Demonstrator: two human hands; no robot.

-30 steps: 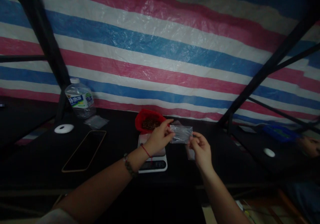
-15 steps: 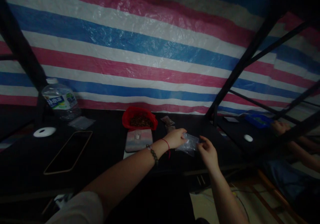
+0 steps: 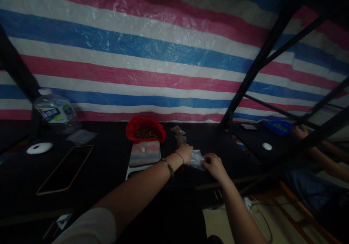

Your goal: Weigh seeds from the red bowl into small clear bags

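A small clear plastic bag [image 3: 196, 160] lies low over the black table between my two hands. My left hand [image 3: 185, 153], closed, has the bag's left edge at its fingertips. At the opposite edge my right hand [image 3: 215, 164] pinches the bag between thumb and curled fingers. Just beyond my left hand lie small filled packets [image 3: 178, 130] with brownish contents. To the left is a flat scale [image 3: 144, 154] with a small pale round object [image 3: 142, 149] on its top. Behind it sits a red plastic bag [image 3: 132, 130], open and holding many small brown pieces.
A phone [image 3: 66, 169], a white oval device [image 3: 39, 148], a flat clear bag [image 3: 81, 137] and a large plastic bottle [image 3: 57, 113] are on the left. Dark metal posts [image 3: 247, 80] slant up at the right. Beyond them another person's hand [image 3: 300, 132] is near a blue tray [image 3: 278, 132].
Both hands have come lower and slightly left in view with the clear bag, and sit closer together. The whole view has shifted a little, moving the table items left.
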